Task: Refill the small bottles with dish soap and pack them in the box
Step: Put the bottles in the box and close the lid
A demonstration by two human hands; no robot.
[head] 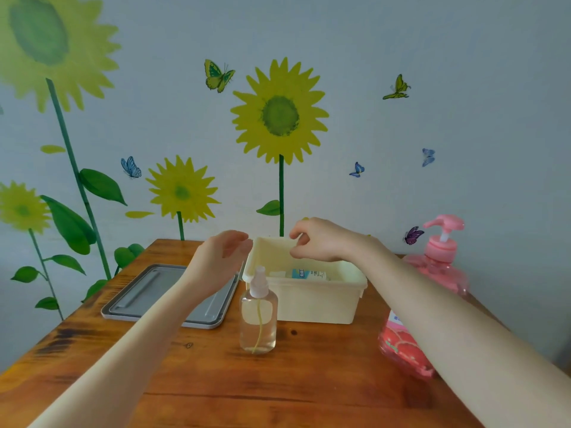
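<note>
**Hands at the box, one small bottle waiting on the worktop**

Both hands are up at the far end of the wooden worktop [191, 381]; the left hand [221, 257] is open, palm turned inward, just beside the left wall of the cream box [312, 304] and holding nothing; the right hand [321, 240] hangs over the box's far rim with fingers loosely curled, and nothing can be seen gripped in it, though whether the fingertips touch the rim I cannot tell.

The box stands open; its grey lid [167, 296] lies flat on the worktop to the left, partly under the left forearm; inside the box something with a white and blue label [309, 274] shows, too hidden to say whether it is a bottle.

A small clear spray bottle [259, 316] stands upright, capped, just near of the box; it looks largely full of pale liquid; it is not yet packed. The soap sources sit to the right: a pink pump bottle [441, 261] at the far right edge, and a pink refill pouch [404, 347] nearer, partly behind the right forearm.

Judging from this, the task seems to be in its packing part, or only starting; the spray bottle remains to go into the box, and the lid remains off; how many bottles are left to fill cannot be read here.
</note>
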